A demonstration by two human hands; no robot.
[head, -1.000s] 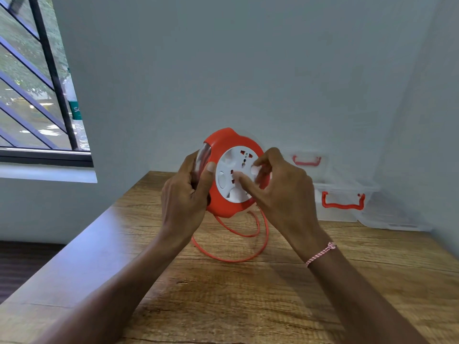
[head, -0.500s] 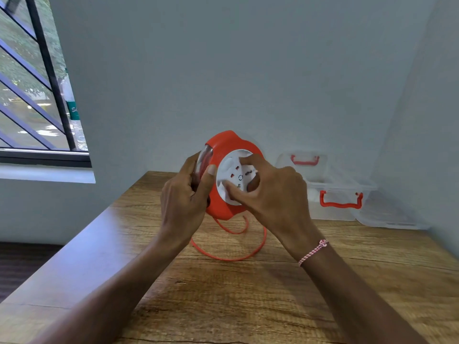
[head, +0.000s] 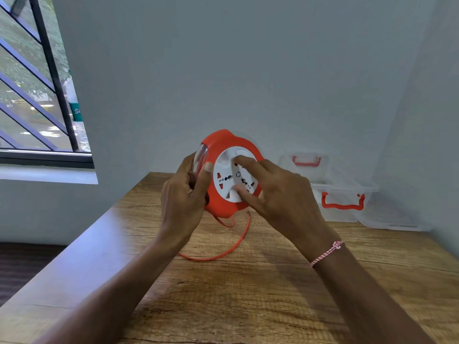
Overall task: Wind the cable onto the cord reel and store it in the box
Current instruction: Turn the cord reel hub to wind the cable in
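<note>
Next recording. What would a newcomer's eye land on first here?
The bright orange cord reel is held up at centre above the wooden table. The left hand grips its rim, while the right hand sets its fingers on the white socket face. Below it a loop of orange cable trails onto the table, and a clear box with an orange handle sits at the back right.

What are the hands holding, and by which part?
The left hand grips the orange cord reel by its rim; the right hand touches its white socket disc.
</note>
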